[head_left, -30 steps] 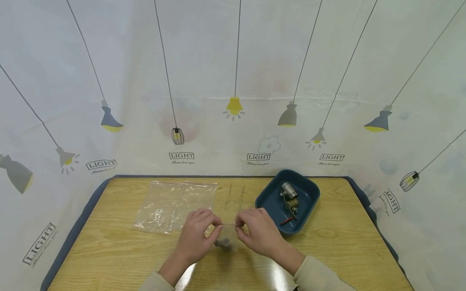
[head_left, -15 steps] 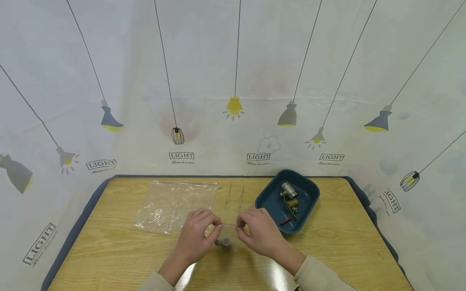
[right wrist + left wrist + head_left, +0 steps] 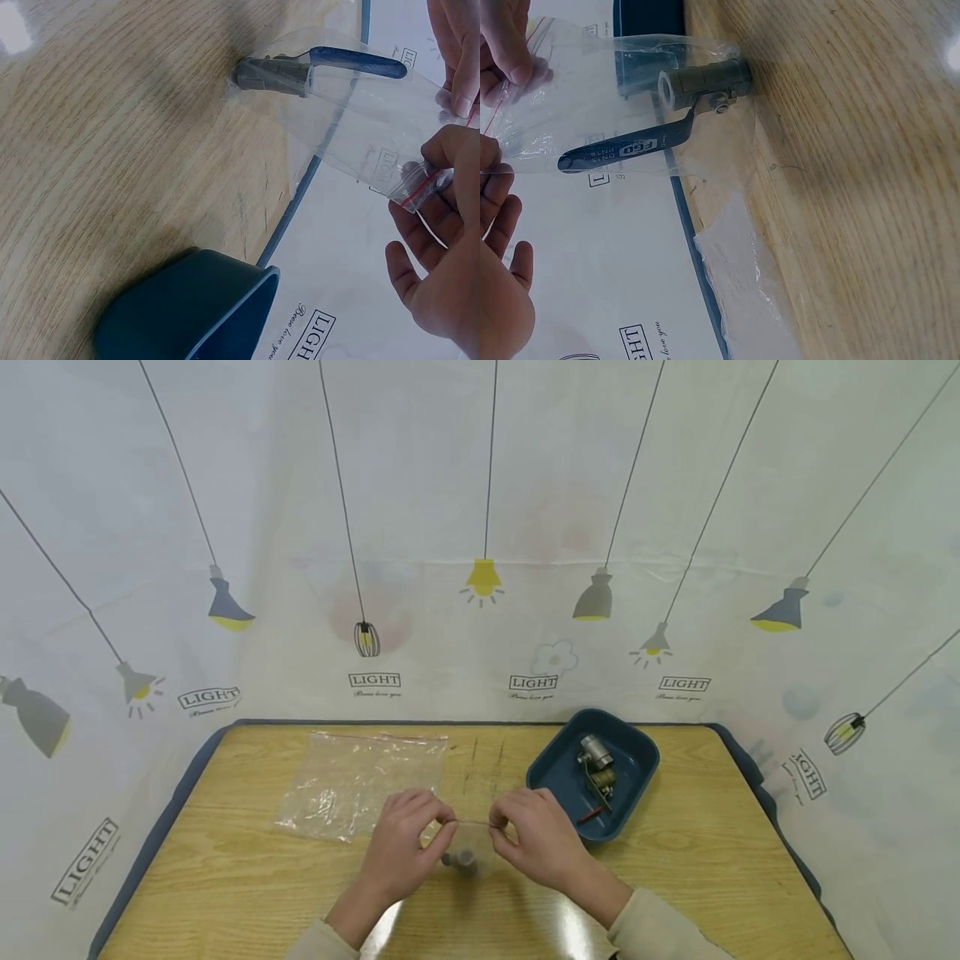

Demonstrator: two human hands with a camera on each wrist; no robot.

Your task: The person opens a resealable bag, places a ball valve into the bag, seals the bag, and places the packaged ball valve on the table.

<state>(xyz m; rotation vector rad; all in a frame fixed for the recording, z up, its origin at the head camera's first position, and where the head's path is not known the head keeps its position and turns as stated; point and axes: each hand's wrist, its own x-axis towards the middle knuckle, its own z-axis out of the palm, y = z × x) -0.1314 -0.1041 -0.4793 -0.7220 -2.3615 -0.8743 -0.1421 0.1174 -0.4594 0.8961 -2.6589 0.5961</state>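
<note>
My left hand (image 3: 408, 839) and right hand (image 3: 540, 839) pinch the top edge of a clear zip bag (image 3: 352, 142) between thumbs and fingers, one at each side. A red seal line runs along that edge in both wrist views. Inside the bag, down at its bottom by the table, is a grey metal ball valve (image 3: 705, 84) with a dark blue lever handle (image 3: 630, 146) that points up toward the opening. From the head view the valve (image 3: 465, 860) appears small and blurred below the stretched bag edge.
On the wooden table (image 3: 720, 860), a flat clear zip bag (image 3: 360, 785) lies at the back left. A dark blue tub (image 3: 637, 802) at the back right holds metal valves (image 3: 596, 752), one with a red-tipped handle. Behind stands a lamp-printed curtain (image 3: 420, 527).
My right hand has shifted slightly to the right along the bag's top edge. The left hand stays almost where it was, and the valve has not moved.
</note>
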